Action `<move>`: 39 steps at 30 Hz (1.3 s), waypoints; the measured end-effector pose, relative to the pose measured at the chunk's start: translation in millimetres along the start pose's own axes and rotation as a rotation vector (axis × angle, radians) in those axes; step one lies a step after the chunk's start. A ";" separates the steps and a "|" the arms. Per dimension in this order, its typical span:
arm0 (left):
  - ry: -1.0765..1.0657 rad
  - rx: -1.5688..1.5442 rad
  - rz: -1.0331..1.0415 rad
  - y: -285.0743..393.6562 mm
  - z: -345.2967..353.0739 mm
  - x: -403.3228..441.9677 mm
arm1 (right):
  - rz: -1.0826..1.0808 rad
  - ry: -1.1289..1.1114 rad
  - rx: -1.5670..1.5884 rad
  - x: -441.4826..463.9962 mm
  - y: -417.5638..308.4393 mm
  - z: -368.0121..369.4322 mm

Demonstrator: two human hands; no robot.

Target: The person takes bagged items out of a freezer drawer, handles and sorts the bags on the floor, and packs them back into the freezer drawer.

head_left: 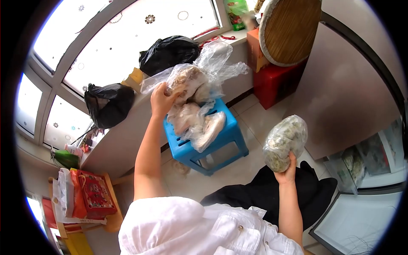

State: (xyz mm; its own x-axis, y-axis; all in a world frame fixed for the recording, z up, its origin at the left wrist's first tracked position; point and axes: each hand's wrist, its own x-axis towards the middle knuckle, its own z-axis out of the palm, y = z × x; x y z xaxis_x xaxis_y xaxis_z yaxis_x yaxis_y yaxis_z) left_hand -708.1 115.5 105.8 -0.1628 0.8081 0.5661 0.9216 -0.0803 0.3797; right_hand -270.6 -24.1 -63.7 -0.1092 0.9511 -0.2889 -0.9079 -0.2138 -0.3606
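Observation:
My left hand is closed on a clear plastic bag of brownish, frosty food above a blue plastic stool. More clear bags with pale contents lie on the stool's seat, below that hand. In my right hand, off to the stool's right, is a clear plastic bag of lumpy green food, held up from beneath. The exact kind of food in each bag cannot be made out.
An open freezer drawer and open fridge door are at lower right. Black plastic bags sit on the windowsill. A red box stands beside the fridge. A wooden chair bears gift bags at left.

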 end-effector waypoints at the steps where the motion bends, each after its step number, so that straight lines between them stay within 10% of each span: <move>1: 0.036 -0.067 0.020 -8.7 5.5 -0.1 | -0.008 0.000 -0.008 -0.3 0.1 -0.4; 21: 0.515 -0.646 -0.043 -41.6 8.7 13.6 | -0.004 -0.029 -0.074 -2.0 3.1 1.2; 27: 0.468 -0.591 -0.036 -33.5 8.2 12.7 | -0.006 -0.021 -0.092 -1.9 5.2 0.1; 34: -0.341 0.194 -0.141 -24.9 -21.8 -5.8 | -0.018 -0.006 -0.101 -3.1 5.3 2.1; 39: -0.204 0.419 -0.025 63.6 -49.4 16.5 | -0.014 0.036 -0.114 -4.7 2.4 4.3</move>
State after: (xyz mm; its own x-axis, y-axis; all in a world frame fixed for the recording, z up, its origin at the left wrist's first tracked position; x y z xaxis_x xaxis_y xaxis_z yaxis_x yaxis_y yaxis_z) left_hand -669.6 94.9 175.4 -0.1525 0.9086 0.3888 0.9880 0.1492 0.0388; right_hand -274.0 -28.2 -59.5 -0.0803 0.9462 -0.3136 -0.8574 -0.2260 -0.4625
